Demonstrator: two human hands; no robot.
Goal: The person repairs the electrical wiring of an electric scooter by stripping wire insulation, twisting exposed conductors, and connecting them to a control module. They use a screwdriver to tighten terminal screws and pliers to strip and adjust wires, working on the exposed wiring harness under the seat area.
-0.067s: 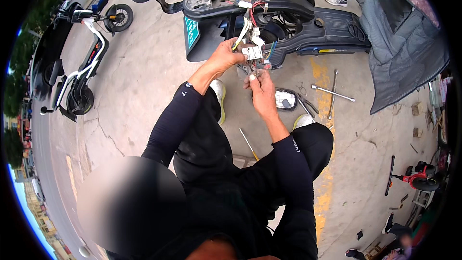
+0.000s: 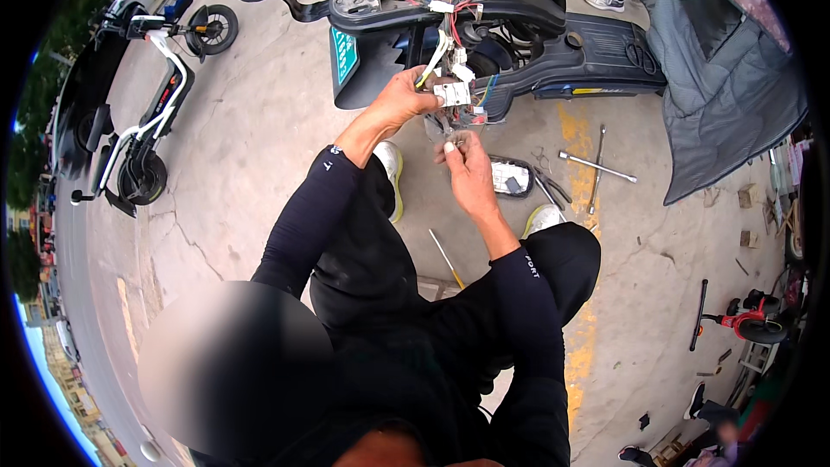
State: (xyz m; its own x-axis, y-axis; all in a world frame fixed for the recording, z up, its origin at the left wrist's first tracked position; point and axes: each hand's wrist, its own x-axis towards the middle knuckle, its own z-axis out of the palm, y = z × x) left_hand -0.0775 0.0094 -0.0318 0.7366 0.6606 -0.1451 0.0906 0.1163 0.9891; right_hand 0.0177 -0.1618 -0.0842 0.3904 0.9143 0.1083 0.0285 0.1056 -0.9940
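My left hand (image 2: 405, 102) grips a white connector block (image 2: 452, 94), with thumb and fingers closed on its left side. Wires (image 2: 440, 52) run from around the block up into the opened body of a black electric scooter (image 2: 527, 13). Just below and to the right, my right hand (image 2: 471, 171) is closed in a pinch near the lower wire ends. What sits between its fingertips is too small to make out. Loose white plugs (image 2: 462, 73) and thin blue wires (image 2: 491, 86) hang beside the block.
A black-rimmed tray-like part (image 2: 512, 177) lies right of my right hand, with pliers (image 2: 553, 190) beside it. Further right is a cross wrench (image 2: 597, 168). A screwdriver (image 2: 447, 259) lies between my feet. A white scooter (image 2: 160, 108) stands left; a grey padded cover (image 2: 726, 78) hangs right.
My right hand has shifted slightly down, away from the connector block, with its fingers still pinched. The left hand stays nearly in place on the block.
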